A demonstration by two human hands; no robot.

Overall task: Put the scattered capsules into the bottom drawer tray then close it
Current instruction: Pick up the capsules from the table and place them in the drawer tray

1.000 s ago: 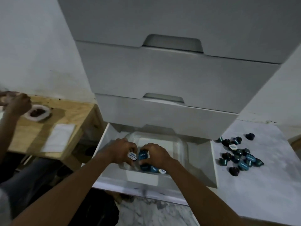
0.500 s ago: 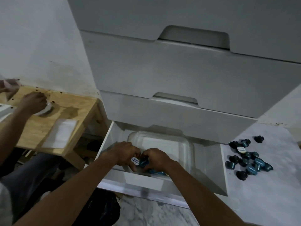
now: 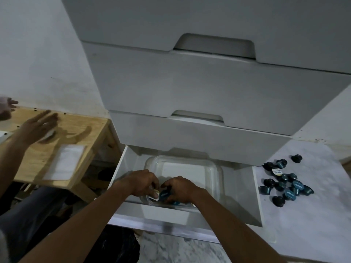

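— both hands have sunk lower into the clear tray (image 3: 190,158). the left hand (image 3: 141,184) and right hand (image 3: 181,188) now sit knuckle to knuckle at its near left corner.
— gripping anything?
— yes. left fingers curl round a pale-lidded capsule (image 3: 155,194), right fingers round a teal capsule (image 3: 164,194), both almost on the tray floor. i'd say this batch is about to be let go.
— and the rest?
— a scattered pile (image 3: 284,182) lies on the pale surface (image 3: 303,224) right of the bottom drawer (image 3: 245,188), so more trips before closing.
— how do things lie?
— the tray's long side runs across the drawer, parallel to its front. the teal capsule's lid tilts up toward the camera. the drawer stands pulled out toward the person; it should shut straight back under the cabinet (image 3: 209,92).
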